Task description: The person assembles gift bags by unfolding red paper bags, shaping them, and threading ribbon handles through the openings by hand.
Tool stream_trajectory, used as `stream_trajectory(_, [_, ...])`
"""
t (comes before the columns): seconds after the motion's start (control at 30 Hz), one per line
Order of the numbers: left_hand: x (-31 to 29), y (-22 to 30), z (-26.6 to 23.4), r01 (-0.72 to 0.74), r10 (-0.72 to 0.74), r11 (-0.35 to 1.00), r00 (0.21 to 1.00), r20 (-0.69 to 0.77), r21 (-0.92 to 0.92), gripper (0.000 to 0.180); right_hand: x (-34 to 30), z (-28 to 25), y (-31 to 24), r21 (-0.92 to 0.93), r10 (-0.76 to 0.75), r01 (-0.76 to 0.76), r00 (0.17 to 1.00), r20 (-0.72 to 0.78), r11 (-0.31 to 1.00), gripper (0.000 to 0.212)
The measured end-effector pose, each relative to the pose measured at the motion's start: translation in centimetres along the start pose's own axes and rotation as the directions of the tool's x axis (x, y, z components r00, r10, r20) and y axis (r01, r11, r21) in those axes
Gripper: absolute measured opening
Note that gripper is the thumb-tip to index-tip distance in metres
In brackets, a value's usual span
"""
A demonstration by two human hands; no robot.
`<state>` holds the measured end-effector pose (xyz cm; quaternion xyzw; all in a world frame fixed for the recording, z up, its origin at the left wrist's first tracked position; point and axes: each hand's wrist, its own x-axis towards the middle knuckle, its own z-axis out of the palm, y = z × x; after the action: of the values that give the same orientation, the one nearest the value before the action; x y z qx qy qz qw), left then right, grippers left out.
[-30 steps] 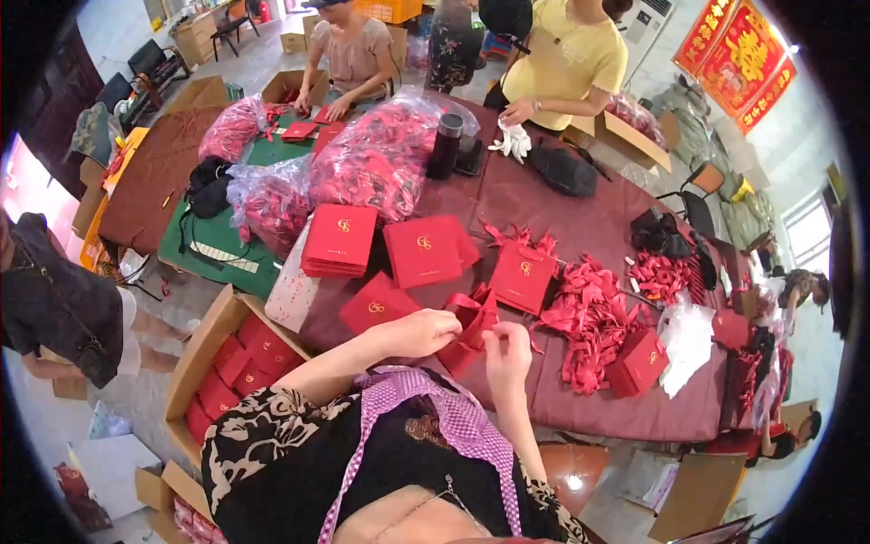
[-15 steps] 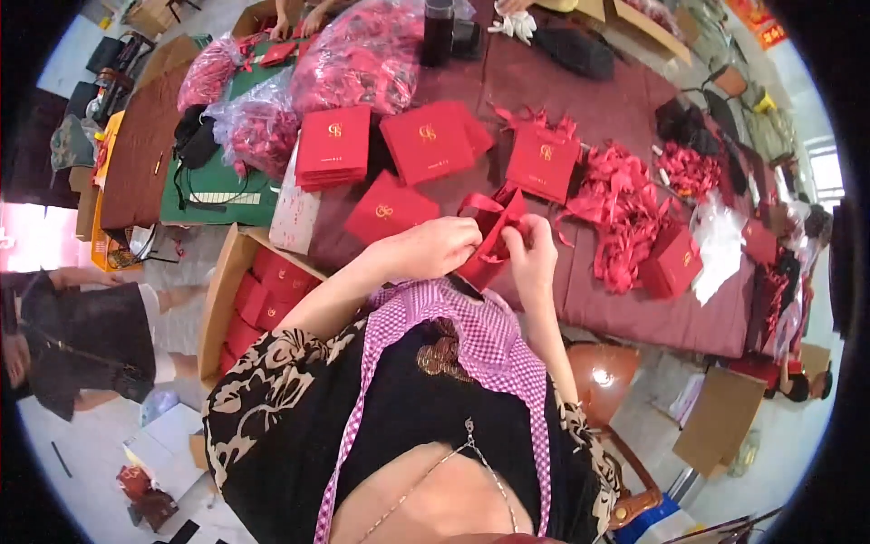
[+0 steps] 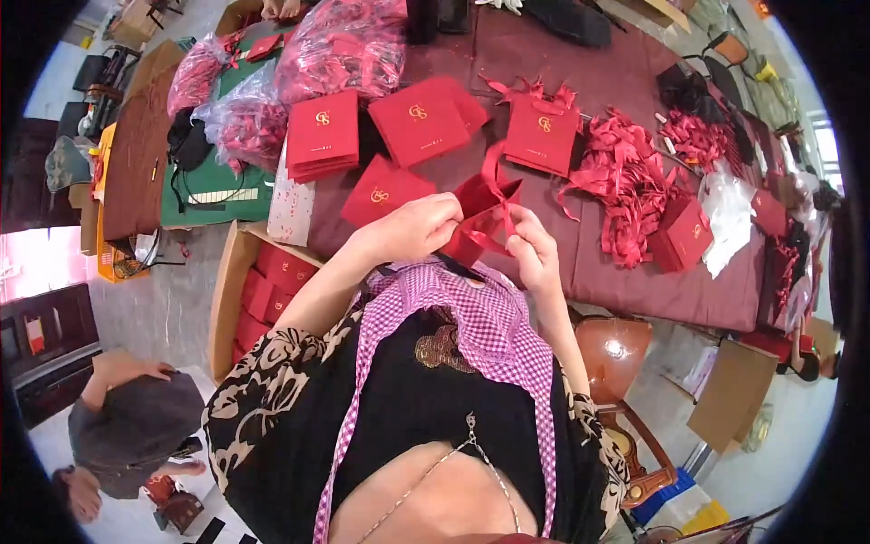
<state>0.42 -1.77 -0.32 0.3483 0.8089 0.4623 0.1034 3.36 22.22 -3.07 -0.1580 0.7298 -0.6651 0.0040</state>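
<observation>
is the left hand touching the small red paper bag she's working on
Touching. The head view shows the left hand closed over the near edge of the small red paper bag, with no gap; the right hand grips its ribbon side.

Lighting: bright, even daylight; soft, shallow shadows beneath red folders (image 3: 322, 136) on maroon table (image 3: 652, 281). Overexposed pink-white patch at left rim; second bright window at right rim. Glare: sheen on plastic bags (image 3: 340, 45), hotspot on brown chair seat (image 3: 612, 349). Distortion: strong fisheye, table edges bowed, black vignette in all corners. Focus: centre sharp, rim softer, slightly smeared.
</observation>
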Motion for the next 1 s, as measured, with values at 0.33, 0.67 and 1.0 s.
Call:
stream_trajectory(0.33, [1.1, -0.4, 0.1, -0.065, 0.058, 0.990, 0.997, 0.056, 0.128, 0.011, 2.8, -0.7, -2.4, -0.548, -0.250, 0.138, 0.959, -0.136, 0.825, 0.029])
stream_trajectory(0.67, [1.7, 0.3, 0.7, -0.112, 0.097, 0.977, 0.991, 0.088, 0.183, 0.010, 5.3, -0.3, -6.3, -0.666, -0.149, 0.573, 0.800, 0.581, 0.478, 0.011])
stream_trajectory(1.0, [2.1, 0.4, 0.4, -0.038, 0.040, 0.999, 0.998, 0.053, -0.036, 0.010, 5.8, -0.9, -6.8, -0.592, -0.163, 0.582, 0.776, 0.609, 0.558, 0.008])
